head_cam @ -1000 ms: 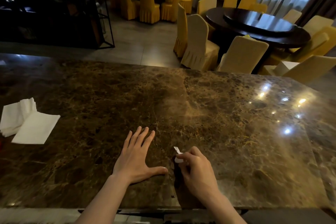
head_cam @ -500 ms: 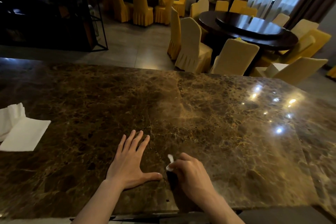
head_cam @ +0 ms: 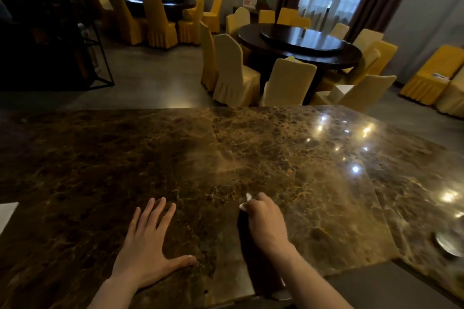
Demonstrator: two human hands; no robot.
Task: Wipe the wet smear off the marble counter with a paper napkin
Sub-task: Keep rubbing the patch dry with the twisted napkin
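Note:
My right hand is shut on a small wadded white paper napkin, pressed down on the brown marble counter near its front edge. Only white bits of the napkin stick out past my fingers. My left hand lies flat on the counter to the left, fingers spread, holding nothing. A faint hazy smear shows on the marble beyond my right hand.
A white napkin corner shows at the far left edge. A round metal dish sits at the right. Beyond the counter stand dark round tables ringed by yellow covered chairs. A dark shelf frame is at left.
My right hand with the napkin has shifted right, away from my left thumb. The view has swung right and up, so the napkin pile at left has almost left the frame.

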